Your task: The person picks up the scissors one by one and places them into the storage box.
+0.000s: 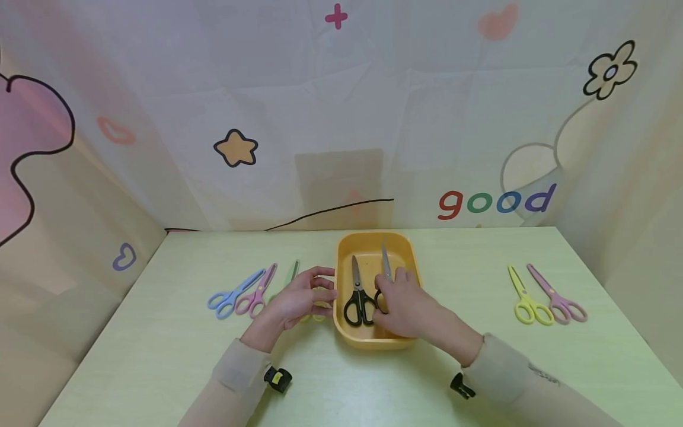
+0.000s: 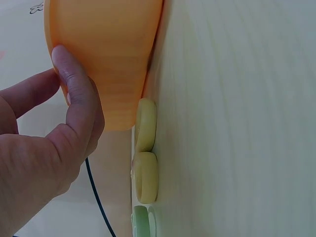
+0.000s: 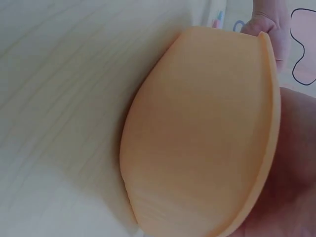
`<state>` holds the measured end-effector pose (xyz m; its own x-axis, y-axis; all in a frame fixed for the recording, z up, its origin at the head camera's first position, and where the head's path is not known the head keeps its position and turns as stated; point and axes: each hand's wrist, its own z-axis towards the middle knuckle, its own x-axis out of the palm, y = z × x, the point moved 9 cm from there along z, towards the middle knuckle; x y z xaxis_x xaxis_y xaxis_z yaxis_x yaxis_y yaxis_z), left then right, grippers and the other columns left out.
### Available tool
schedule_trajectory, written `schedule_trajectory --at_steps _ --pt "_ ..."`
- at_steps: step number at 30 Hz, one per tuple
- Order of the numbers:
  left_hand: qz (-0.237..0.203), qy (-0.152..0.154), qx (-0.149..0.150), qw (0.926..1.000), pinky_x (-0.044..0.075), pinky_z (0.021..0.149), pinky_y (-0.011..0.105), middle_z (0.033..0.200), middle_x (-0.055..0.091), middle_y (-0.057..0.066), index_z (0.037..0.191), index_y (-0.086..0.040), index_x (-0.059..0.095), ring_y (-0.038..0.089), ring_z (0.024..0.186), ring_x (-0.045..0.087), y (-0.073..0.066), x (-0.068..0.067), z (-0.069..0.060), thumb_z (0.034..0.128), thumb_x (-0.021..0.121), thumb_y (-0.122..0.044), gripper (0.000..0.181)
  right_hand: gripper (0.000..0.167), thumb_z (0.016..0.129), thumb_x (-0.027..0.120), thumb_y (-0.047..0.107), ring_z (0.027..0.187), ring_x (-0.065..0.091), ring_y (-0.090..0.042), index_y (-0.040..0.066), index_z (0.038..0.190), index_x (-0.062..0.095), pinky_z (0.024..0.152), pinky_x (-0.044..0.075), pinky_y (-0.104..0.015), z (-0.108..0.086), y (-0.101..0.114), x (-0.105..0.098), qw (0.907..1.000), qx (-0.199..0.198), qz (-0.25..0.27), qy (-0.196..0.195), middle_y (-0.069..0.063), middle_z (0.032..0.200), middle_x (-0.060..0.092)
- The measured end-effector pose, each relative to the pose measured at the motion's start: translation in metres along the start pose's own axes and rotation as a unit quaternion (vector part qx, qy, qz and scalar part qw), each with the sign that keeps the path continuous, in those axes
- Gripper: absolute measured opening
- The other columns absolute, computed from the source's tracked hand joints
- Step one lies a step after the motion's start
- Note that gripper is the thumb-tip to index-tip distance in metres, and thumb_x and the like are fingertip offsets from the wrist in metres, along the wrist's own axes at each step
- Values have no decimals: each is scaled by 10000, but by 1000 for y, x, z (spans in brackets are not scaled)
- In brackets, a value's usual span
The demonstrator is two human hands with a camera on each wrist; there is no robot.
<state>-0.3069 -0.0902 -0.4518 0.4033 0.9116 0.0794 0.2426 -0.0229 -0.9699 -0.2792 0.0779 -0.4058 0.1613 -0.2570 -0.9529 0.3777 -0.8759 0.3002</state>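
My left hand [image 1: 305,298] is at the left side of a yellow-orange plastic tray [image 1: 341,332]. In the left wrist view, its fingers [image 2: 79,94] pinch the rim of the tray. My right hand [image 1: 408,303] reaches into the right half of the tray and grips black-handled scissors [image 1: 386,264] by the handle, blade pointing away; the hand hides most of that handle. Another pair of black-handled scissors [image 1: 357,296] lies in the tray, left of it. In the right wrist view, the tray wall [image 3: 197,128] covers my right fingers.
Left of the tray lie blue scissors [image 1: 235,295], pink scissors [image 1: 258,295] and green scissors [image 1: 292,271], beside yellow handles [image 2: 145,177] partly behind my left hand. Yellow scissors [image 1: 525,299] and purple scissors [image 1: 557,301] lie at the right. A printed curtain [image 1: 341,107] hangs behind the table.
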Motion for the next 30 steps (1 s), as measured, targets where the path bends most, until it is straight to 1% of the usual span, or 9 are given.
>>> schedule_trajectory --at_steps 7,11,19,26,30 --pt "-4 -1 3 10000 612 706 310 1132 533 161 1477 73 367 200 835 622 0 0 0 984 602 82 546 418 900 736 258 941 480 -353 27 1208 574 661 501 -418 2 -2 10 9992 56 -218 319 -207 1023 488" --pt "-14 -23 -5 10000 612 703 307 1147 530 177 1474 70 372 202 838 621 0 0 0 982 604 84 545 403 899 746 252 929 496 -356 30 1187 571 679 506 -439 3 -2 12 9986 23 -301 442 -211 1018 497" --pt "-8 -27 -14 10000 613 710 314 1136 527 164 1472 72 373 211 857 617 0 0 0 982 602 88 541 316 895 761 247 916 556 -391 61 1064 569 705 525 -492 2 -1 17 9976 -58 -401 554 -194 948 513" --pt "10 -31 -12 10000 614 715 318 1143 525 169 1471 72 374 218 872 613 -1 1 -1 981 604 87 540 299 886 767 225 888 581 -353 60 1072 602 695 538 -498 3 -1 19 9965 -79 -560 609 -174 941 548" --pt "15 -23 -6 10000 613 713 311 1162 519 189 1473 71 372 211 863 616 -1 0 -1 983 603 84 542 282 878 778 223 893 569 -345 72 1042 605 698 538 -493 4 -1 19 9962 -148 -635 570 -167 948 550"
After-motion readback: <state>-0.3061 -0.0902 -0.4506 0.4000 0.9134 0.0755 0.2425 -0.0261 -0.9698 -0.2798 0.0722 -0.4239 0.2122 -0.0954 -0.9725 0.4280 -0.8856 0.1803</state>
